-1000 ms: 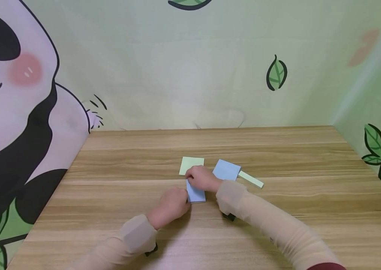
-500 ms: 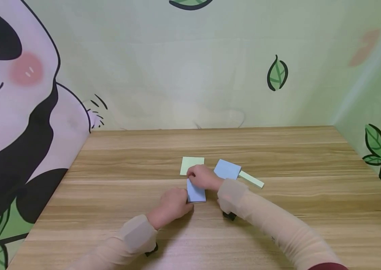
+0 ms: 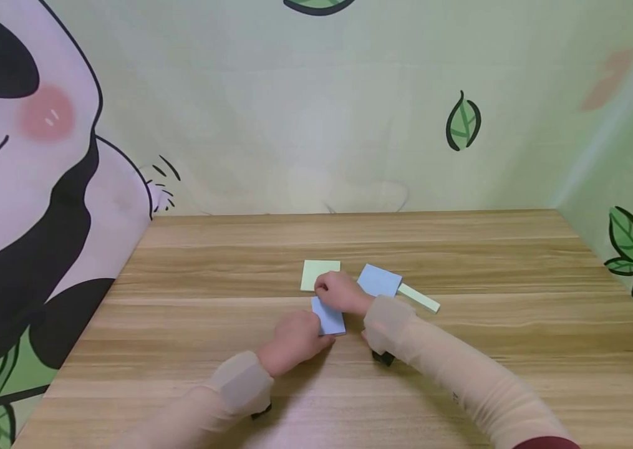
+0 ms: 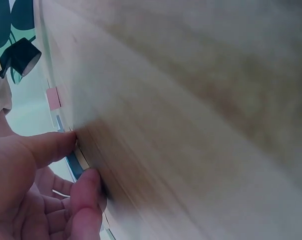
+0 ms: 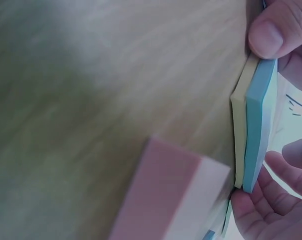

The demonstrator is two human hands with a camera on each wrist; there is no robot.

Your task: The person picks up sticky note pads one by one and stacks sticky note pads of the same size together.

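Note:
A blue sticky note pad (image 3: 330, 319) lies over a pale yellow pad (image 5: 239, 135), the two stacked with their edges nearly in line. My left hand (image 3: 295, 340) grips the stack at its near left corner, and its thumb (image 5: 266, 37) presses the near edge. Across the far end, my right hand (image 3: 343, 292) holds the stack with curled fingers, which cover part of the blue top. In the right wrist view, fingers of that hand touch the stack's lower end. A light green pad (image 3: 313, 272) lies just beyond, partly behind my right hand.
To the right lies another blue pad (image 3: 379, 280), with a narrow pale green strip (image 3: 420, 298) against its corner. A pink pad (image 5: 160, 190) lies near my right wrist, hidden from the head view by the sleeve. Behind the wooden table (image 3: 226, 249) stands a printed backdrop.
My left hand has moved slightly right, and its thumb reaches further along the stack's near edge. The stack has turned a little, its near end shifting right. My right hand has shifted slightly right.

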